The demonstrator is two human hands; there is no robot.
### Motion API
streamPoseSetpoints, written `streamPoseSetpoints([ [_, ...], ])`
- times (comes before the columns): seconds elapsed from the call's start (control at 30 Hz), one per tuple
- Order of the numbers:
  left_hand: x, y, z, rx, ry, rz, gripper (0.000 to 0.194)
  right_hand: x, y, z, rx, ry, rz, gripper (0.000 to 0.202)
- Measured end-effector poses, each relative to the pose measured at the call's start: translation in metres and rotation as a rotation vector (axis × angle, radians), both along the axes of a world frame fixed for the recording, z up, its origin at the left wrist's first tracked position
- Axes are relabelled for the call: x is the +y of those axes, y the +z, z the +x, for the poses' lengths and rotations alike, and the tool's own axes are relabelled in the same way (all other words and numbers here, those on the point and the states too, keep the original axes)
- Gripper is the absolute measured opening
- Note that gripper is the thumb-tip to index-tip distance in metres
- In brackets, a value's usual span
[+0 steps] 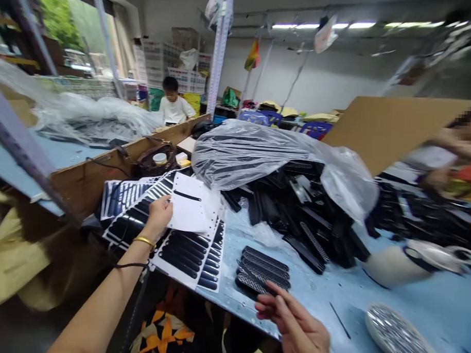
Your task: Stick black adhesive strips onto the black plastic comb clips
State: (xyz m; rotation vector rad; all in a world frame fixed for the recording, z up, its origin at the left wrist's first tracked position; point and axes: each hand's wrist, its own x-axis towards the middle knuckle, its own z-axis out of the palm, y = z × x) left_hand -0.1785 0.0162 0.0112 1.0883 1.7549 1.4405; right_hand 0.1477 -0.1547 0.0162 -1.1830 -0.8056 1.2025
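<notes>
My left hand (160,213) pinches the left edge of a white sheet (190,213) that bears one black strip (187,196). Beneath it lie more sheets with rows of black strips (182,254). My right hand (292,320), its fingers apart, hovers at the table's front edge, just below a small group of patterned black pieces (265,267). Nothing distinct shows in its fingers. Behind those pieces is a large heap of black parts (296,214), partly covered by clear plastic (252,146).
A round dish of small shiny parts (402,334) sits at the front right, near a thin dark stick (339,320) and a white machine-like object (406,262). A wooden board (80,184) borders the left. One person sits behind; another is at the right edge.
</notes>
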Motion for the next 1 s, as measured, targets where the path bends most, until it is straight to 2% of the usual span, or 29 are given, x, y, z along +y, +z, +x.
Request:
streamPoseSetpoints([
  [0.1,0.004,0.015,-0.004,0.144,-0.030,0.019,0.024,-0.020,0.001,-0.011,0.056,0.060,0.035,0.038],
  [0.17,0.001,0.019,-0.004,0.531,0.009,-0.004,0.026,-0.030,0.000,-0.016,0.041,0.044,0.040,0.040],
  [0.23,-0.011,0.021,0.006,0.678,0.027,0.015,0.029,-0.038,-0.002,-0.020,-0.017,-0.022,0.023,0.037],
  [0.27,-0.022,0.022,0.015,0.640,0.017,0.046,0.030,-0.041,-0.003,-0.021,-0.044,-0.053,0.012,0.036],
  [0.3,-0.035,0.023,0.028,0.534,-0.065,0.079,0.031,-0.043,-0.002,-0.022,-0.062,-0.074,0.004,0.036],
  [0.37,-0.065,0.024,0.059,0.239,-0.376,0.099,0.031,-0.046,0.000,-0.023,-0.075,-0.082,0.000,0.043],
  [0.43,-0.094,0.022,0.089,0.012,-0.706,0.001,0.035,-0.047,0.004,-0.023,-0.086,-0.085,0.009,0.050],
  [0.47,-0.105,0.020,0.102,-0.065,-0.831,-0.064,0.037,-0.047,0.006,-0.023,-0.096,-0.087,0.016,0.051],
  [0.53,-0.121,0.013,0.119,-0.204,-0.961,-0.153,0.041,-0.046,0.005,-0.022,-0.121,-0.089,0.025,0.050],
  [0.7,-0.126,-0.002,0.129,-0.444,-0.926,-0.219,0.040,-0.041,-0.015,-0.008,-0.228,-0.092,0.043,0.052],
  [0.8,-0.120,-0.005,0.130,-0.499,-0.897,-0.235,0.039,-0.035,-0.022,0.012,-0.434,-0.046,0.144,0.043],
  [0.93,-0.113,-0.005,0.136,-0.494,-0.842,-0.231,0.040,-0.022,-0.004,0.035,-0.872,-0.127,0.421,0.020],
  [1.0,-0.112,-0.004,0.139,-0.501,-0.854,-0.240,0.039,-0.015,0.010,0.035,-1.055,-0.114,0.604,0.020],
])
